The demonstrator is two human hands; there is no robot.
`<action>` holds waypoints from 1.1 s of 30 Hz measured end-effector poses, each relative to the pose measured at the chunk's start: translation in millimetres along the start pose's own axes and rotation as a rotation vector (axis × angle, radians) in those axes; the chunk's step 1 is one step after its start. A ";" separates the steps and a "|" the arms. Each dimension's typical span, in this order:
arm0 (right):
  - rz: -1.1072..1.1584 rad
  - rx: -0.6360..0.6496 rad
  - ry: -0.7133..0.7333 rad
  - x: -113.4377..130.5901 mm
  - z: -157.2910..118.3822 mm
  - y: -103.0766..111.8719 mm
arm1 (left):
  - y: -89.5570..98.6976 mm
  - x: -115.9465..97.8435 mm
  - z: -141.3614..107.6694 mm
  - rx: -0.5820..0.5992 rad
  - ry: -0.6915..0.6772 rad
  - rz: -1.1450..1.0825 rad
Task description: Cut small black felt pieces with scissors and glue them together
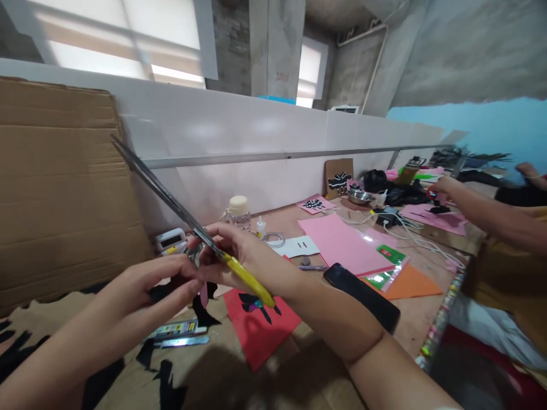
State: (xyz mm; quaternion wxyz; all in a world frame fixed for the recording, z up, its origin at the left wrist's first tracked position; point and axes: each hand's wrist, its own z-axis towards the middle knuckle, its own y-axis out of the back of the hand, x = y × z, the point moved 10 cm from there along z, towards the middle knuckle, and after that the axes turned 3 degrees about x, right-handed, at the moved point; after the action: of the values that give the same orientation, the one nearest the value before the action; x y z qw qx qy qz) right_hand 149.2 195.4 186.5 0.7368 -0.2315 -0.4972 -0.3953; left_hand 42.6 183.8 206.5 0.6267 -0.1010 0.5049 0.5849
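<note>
My right hand (239,256) holds a pair of scissors (171,202) seen edge-on. Their yellow handle (250,280) lies across the wrist and the long metal blades point up and left. Thumb and fingers of my left hand (162,282) pinch together close to the right fingertips. A small pink piece (204,295) hangs at the left fingertips; its upper part is hidden. Below the hands lies a red sheet (265,341) with black cut shapes and a shiny multicoloured patch (253,306). A black scrap (203,313) is just beneath the fingers.
Upright cardboard (55,193) stands at left. Black scraps (168,381) and a silvery blade-like tool (182,341) lie on the near cardboard. A phone (363,296), pink sheets (346,245), a lidded bottle (238,213) and a metal bowl (360,197) sit beyond. Another person's arm (487,210) reaches in from the right.
</note>
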 end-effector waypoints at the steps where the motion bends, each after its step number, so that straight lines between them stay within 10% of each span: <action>1: -0.006 0.003 0.005 1.0 -0.3 0.4 | -7.0 -0.7 -0.6 0.078 -0.020 0.082; 8: -0.077 -0.008 0.028 9.0 -6.5 -0.7 | -13.0 -4.7 -3.0 0.165 -0.008 0.286; 24: -0.194 -0.270 0.102 22.2 -10.8 14.9 | -0.3 31.0 -6.4 -0.085 0.240 -0.138; 33: -0.185 -0.030 0.096 25.7 -18.0 -4.1 | 65.3 18.2 -17.5 -0.488 0.195 -0.208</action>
State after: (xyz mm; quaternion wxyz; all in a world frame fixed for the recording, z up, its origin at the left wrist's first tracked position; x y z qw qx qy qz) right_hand 160.7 170.7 202.7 0.7166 -0.1765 -0.4744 -0.4798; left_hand -24.4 202.0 214.9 0.5890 -0.3559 0.3941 0.6092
